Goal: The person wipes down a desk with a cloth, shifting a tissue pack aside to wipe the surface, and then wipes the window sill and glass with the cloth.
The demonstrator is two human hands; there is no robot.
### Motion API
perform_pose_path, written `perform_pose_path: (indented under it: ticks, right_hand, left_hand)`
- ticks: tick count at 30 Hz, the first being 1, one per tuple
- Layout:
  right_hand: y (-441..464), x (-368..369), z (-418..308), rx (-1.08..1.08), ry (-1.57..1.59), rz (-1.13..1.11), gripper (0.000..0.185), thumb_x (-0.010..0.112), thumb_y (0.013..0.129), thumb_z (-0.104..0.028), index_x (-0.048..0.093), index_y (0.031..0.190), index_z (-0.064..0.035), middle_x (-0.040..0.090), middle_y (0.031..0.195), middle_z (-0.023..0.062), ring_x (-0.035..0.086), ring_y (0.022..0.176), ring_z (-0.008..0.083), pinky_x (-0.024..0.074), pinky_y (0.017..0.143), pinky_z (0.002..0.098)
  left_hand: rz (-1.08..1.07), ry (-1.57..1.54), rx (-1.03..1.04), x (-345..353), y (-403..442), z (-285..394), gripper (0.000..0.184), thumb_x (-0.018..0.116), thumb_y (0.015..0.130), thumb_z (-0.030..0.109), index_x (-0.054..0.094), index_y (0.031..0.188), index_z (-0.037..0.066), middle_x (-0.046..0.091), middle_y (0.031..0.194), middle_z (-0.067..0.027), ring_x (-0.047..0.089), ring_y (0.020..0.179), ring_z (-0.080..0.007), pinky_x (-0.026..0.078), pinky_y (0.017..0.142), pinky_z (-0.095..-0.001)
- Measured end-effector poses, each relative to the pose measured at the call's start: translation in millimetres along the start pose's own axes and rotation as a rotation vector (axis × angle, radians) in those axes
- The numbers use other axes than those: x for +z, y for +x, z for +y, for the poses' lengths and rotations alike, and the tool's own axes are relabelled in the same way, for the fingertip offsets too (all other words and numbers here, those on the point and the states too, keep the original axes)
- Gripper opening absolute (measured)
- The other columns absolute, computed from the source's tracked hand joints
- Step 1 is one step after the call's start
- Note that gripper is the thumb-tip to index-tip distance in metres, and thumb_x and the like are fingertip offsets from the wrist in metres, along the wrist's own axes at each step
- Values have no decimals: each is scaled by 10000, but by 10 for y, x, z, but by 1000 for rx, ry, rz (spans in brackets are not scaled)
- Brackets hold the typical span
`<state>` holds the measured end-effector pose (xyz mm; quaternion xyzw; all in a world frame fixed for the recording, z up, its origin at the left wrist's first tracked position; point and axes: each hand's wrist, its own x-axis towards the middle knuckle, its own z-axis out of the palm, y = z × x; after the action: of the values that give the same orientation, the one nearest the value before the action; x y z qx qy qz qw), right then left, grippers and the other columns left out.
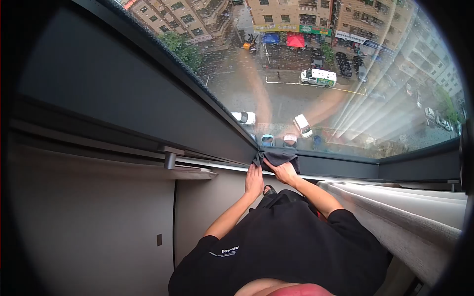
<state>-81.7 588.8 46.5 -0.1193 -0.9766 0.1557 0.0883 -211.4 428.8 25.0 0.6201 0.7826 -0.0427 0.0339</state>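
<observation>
A dark grey cloth [285, 158] lies bunched on the window's dark lower frame, by the corner where it meets the broad left frame. My right hand [285, 172] grips the cloth's near side, its fingers pointing left and partly hidden in the folds. Just left of it, my left hand [254, 180] has its fingers stretched forward. Their tips touch the cloth's left end at the frame corner. Whether they also pinch the fabric is hard to see.
Rain-dotted window glass [291, 103] rises beyond the frame, with a street and parked cars far below. A pale curtain [410, 212] hangs at the right. On the left are a wide dark frame panel [98, 89] and a small metal handle [170, 159].
</observation>
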Motion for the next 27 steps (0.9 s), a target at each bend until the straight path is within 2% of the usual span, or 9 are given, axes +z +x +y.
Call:
perform_pose_path:
  ticks: [1, 6, 10, 16, 19, 22, 24, 26, 27]
  right_hand:
    - [-16, 23, 38, 29, 12, -101, 771, 606, 892, -159, 283, 1590, -219, 566, 1401, 224, 604, 1234, 349, 451, 1050, 452]
    - [-176, -20, 258, 10, 10, -157, 674, 616, 948, -268, 351, 1566, -222, 570, 1422, 156, 575, 1276, 321, 398, 1110, 455]
    - [-623, -211, 591, -73, -8, 18, 672, 620, 944, -271, 362, 1563, -235, 541, 1456, 137, 523, 1333, 304, 353, 1150, 453]
    - [-1812, -874, 1400, -12, -55, -45, 701, 641, 932, -331, 353, 1569, -282, 544, 1449, 137, 522, 1333, 299, 349, 1149, 450]
    - [-2429, -1179, 1773, 90, -144, -133, 714, 650, 923, -344, 345, 1569, -314, 579, 1413, 138, 553, 1300, 304, 382, 1124, 435]
    - [-3046, -1375, 2142, 177, -151, -108, 727, 660, 909, -366, 355, 1566, -296, 592, 1391, 152, 543, 1305, 318, 382, 1121, 444]
    - [-3155, -1410, 2152, 216, -169, -102, 720, 665, 911, -363, 369, 1561, -282, 596, 1380, 162, 540, 1304, 332, 382, 1119, 450]
    - [-3236, -1461, 2116, 250, -192, -107, 712, 670, 912, -361, 382, 1557, -267, 599, 1370, 172, 536, 1304, 346, 383, 1117, 455]
    - [-3214, -1459, 2059, 281, -184, -91, 711, 668, 919, -364, 382, 1557, -234, 591, 1373, 184, 538, 1297, 359, 379, 1115, 462]
  left_hand:
    - [-1, -18, -21, -19, 6, 33, 802, 679, 771, 264, 417, 1429, -114, 476, 1435, -256, 360, 1428, -390, 146, 1250, -464]
    - [20, -124, -64, -51, 26, 271, 805, 692, 802, 296, 408, 1444, -98, 450, 1462, -247, 315, 1442, -409, 121, 1245, -529]
    - [53, -131, 56, 31, 131, 596, 794, 687, 812, 266, 391, 1460, -85, 457, 1466, -220, 339, 1428, -428, 109, 1243, -545]
    - [230, -215, 197, -102, 671, 1763, 612, 629, 831, 221, 533, 1327, -126, 527, 1367, -265, 423, 1364, -434, 281, 1181, -511]
    - [287, -276, 434, -250, 975, 2286, 527, 667, 800, 238, 622, 1238, -51, 627, 1212, -207, 545, 1211, -389, 380, 1093, -476]
    - [296, -332, 615, -348, 1175, 2667, 542, 675, 785, 206, 607, 1302, 59, 641, 1235, -143, 561, 1230, -303, 378, 1099, -466]
    - [366, -293, 698, -364, 1276, 2762, 535, 671, 797, 198, 600, 1320, 110, 648, 1168, -91, 604, 1161, -233, 468, 972, -415]
    - [14, -357, 693, -364, 1298, 2783, 504, 663, 813, 200, 610, 1310, 135, 629, 1086, -56, 633, 1083, -183, 503, 782, -349]
    - [277, -387, 709, -367, 1281, 2771, 461, 660, 822, 196, 625, 1279, 144, 593, 1009, -33, 632, 951, -161, 466, 651, -315]
